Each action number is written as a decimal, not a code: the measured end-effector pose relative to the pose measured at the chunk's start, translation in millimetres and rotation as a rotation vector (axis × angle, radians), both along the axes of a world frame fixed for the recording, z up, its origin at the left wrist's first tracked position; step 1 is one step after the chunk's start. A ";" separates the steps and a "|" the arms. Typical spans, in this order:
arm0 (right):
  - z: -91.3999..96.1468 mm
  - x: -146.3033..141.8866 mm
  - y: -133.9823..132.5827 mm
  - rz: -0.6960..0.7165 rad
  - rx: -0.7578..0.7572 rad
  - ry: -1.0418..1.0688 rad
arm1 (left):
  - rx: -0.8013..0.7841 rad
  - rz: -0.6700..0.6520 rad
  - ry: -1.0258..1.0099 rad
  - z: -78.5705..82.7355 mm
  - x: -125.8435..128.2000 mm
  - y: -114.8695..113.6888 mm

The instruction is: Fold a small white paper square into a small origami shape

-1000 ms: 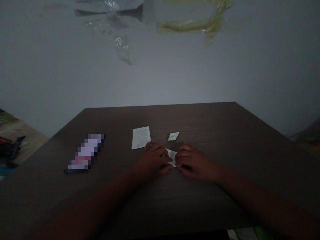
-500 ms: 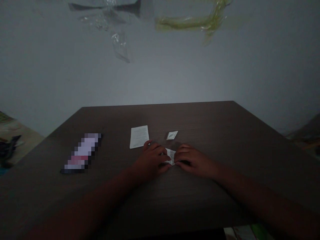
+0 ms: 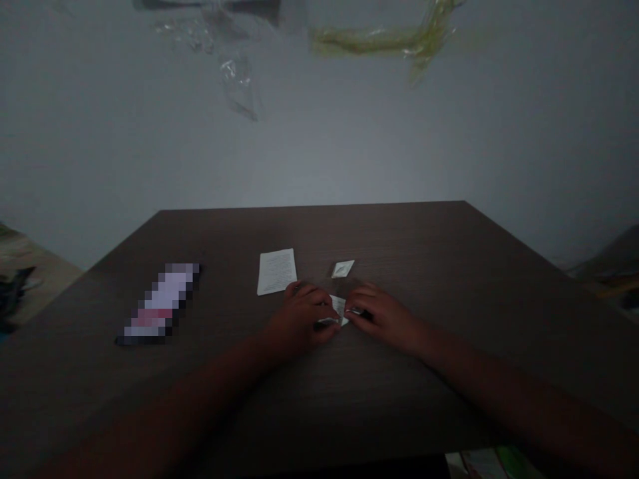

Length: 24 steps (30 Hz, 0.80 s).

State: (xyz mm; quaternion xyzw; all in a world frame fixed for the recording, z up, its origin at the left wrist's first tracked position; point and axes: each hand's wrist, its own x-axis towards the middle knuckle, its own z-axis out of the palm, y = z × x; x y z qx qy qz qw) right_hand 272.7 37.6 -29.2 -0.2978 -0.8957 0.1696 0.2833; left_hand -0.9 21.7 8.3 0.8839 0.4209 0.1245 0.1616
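Between my two hands is a small piece of printed paper [image 3: 337, 305], partly folded and mostly covered by fingers. My left hand [image 3: 302, 319] pinches its left side, and my right hand [image 3: 377, 311] grips its right side. Just behind the hands lies a small folded paper diamond [image 3: 343, 269]. A stack or sheet of printed paper [image 3: 277, 271] rests flat to the left, its near right corner close to the fingers of my left hand.
The brown wooden table [image 3: 399, 239] meets a pale wall [image 3: 349, 146] at the back. A phone [image 3: 162, 299] with a blurred screen lies at the left. Yellowish tape [image 3: 369, 41] and clear plastic tape [image 3: 239, 83] stick to the wall.
The fingers have shifted slightly on the paper, and my right hand's thumb and forefinger have moved a little apart and to the left. The other papers and the phone stay in place.
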 end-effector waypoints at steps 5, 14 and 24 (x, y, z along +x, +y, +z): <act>-7.9 -3.3 1.6 -0.090 0.035 0.018 | 0.014 0.020 -0.019 -4.7 1.1 -0.4; -2.4 -3.0 -3.7 -0.125 0.221 -0.010 | 0.045 0.161 0.003 -9.7 3.5 -0.8; 5.9 -3.1 -15.4 -0.083 0.211 -0.146 | 0.075 0.170 -0.025 -10.3 1.0 2.1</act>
